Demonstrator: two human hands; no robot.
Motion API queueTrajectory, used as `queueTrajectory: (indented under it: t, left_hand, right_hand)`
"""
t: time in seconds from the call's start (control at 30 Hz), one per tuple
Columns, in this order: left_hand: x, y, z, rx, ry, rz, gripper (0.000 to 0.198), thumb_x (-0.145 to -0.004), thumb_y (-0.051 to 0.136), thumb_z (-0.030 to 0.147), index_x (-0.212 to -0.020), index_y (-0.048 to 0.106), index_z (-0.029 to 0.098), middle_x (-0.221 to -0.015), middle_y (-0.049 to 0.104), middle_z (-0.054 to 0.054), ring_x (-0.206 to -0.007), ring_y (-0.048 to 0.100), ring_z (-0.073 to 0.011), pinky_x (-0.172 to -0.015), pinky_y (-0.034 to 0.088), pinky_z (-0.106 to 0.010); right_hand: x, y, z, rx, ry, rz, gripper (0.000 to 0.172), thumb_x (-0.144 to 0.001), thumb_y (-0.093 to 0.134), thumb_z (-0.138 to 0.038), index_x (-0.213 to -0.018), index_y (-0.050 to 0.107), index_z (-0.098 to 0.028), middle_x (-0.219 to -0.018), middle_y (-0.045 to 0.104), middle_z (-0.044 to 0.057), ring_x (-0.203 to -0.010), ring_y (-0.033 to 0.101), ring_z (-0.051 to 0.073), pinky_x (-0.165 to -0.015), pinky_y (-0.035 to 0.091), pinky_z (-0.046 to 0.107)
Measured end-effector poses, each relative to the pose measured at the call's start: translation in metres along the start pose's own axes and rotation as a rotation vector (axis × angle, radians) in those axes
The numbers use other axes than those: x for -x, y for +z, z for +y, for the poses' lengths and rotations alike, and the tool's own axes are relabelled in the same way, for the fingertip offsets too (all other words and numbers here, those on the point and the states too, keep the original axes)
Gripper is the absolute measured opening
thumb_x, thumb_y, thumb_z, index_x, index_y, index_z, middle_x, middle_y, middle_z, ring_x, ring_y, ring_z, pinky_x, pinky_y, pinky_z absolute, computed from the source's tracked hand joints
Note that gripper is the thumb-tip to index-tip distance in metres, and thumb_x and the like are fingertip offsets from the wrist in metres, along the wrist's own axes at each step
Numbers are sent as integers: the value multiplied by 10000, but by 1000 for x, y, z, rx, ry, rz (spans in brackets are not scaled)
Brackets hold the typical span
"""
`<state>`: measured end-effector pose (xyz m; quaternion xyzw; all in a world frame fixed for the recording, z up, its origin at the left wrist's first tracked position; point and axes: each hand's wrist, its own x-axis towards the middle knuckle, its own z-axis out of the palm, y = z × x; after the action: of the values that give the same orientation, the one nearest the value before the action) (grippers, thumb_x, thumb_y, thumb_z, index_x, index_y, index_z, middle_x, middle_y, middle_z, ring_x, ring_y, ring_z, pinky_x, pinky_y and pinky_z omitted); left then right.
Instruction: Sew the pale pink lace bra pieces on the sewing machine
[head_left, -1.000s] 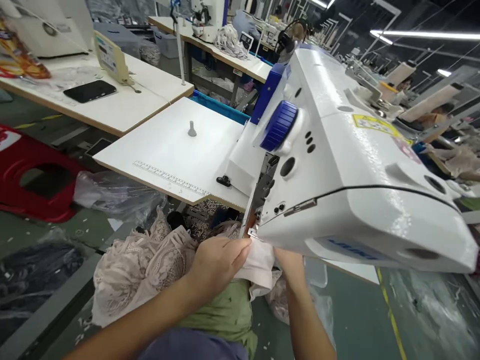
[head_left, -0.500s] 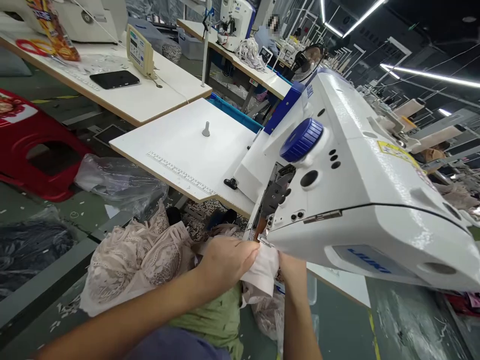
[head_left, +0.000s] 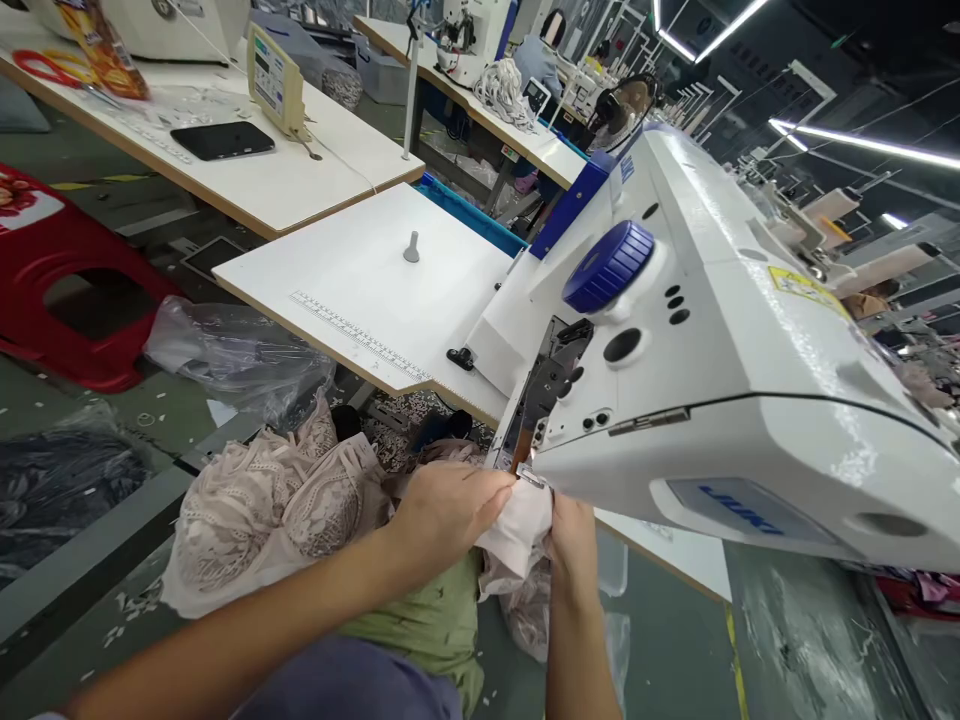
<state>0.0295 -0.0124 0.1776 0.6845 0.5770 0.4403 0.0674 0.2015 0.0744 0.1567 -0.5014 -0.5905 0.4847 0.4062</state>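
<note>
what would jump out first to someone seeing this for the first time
The big white sewing machine with its blue handwheel fills the right half. At its near end, the left hand and right hand pinch a small white fabric piece by the needle area. A heap of pale pink lace garments lies lower left, below the white extension table.
</note>
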Motion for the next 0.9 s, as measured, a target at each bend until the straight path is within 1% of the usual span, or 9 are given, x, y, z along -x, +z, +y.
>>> queueTrajectory:
  t: [0.1,0.17,0.3,0.4,0.5,0.57,0.63,0.8,0.9]
  left_hand:
    - [0,-5,1,-20,61,-29,339,-1041,370,297,-962,686,201,-744,747,4,-654,685,-157,-609,477,-279]
    - [4,-9,2,-19,130,-70,308,-1037,399,294,-950,679,202,-765,750,8,-674,686,-152,-622,478,-274]
    - [18,-21,8,-8,250,-164,203,-1013,458,260,-1015,646,182,-716,699,12,-649,641,-153,-610,453,-279]
    - [29,-24,16,-30,285,-329,360,-970,530,403,-1197,580,128,-895,710,-61,-828,646,-216,-738,480,-346]
    - [38,-21,22,-78,402,-435,172,-966,514,281,-949,635,159,-727,655,-20,-691,590,-190,-667,432,-335]
    - [42,-19,23,-111,463,-383,263,-949,472,134,-717,581,192,-569,552,19,-553,492,-156,-581,357,-319]
    - [43,-20,22,-133,481,-294,320,-945,460,99,-656,556,198,-528,514,26,-517,440,-145,-550,311,-315]
    - [41,-25,19,-131,507,-194,284,-953,480,111,-727,633,188,-496,507,36,-484,406,-140,-524,284,-307]
    - [44,-25,21,-100,463,-246,234,-962,471,149,-870,686,168,-519,569,24,-493,470,-142,-519,309,-301]
  right_hand:
    - [25,9,-1,-337,231,41,247,-764,670,-484,-825,684,-244,-810,721,21,-854,662,217,-845,549,360]
    - [46,8,-1,-449,295,48,290,-749,715,-520,-821,668,-244,-769,694,5,-748,656,184,-731,567,308]
    - [90,-2,0,-402,69,37,254,-785,753,-475,-819,680,-234,-706,616,-17,-557,573,109,-521,496,206]
    - [119,-9,-4,-232,-213,-11,102,-855,720,-368,-843,726,-266,-729,631,-7,-640,624,124,-595,533,231]
    - [139,-14,-10,25,-505,-164,89,-887,685,-245,-906,745,-309,-721,686,-7,-687,691,160,-631,576,274]
    - [147,-15,-14,153,-580,-155,111,-847,731,-209,-918,739,-294,-710,722,-8,-644,714,175,-583,589,274]
    - [152,-15,-19,248,-613,-100,131,-816,767,-210,-925,725,-270,-726,753,1,-611,729,189,-560,606,278]
    - [160,-17,-28,329,-661,-108,102,-822,774,-262,-875,689,-242,-758,778,12,-630,744,164,-606,613,233]
    - [157,-26,-14,352,-680,-171,136,-811,768,-207,-924,706,-253,-793,779,-1,-700,744,152,-657,594,229]
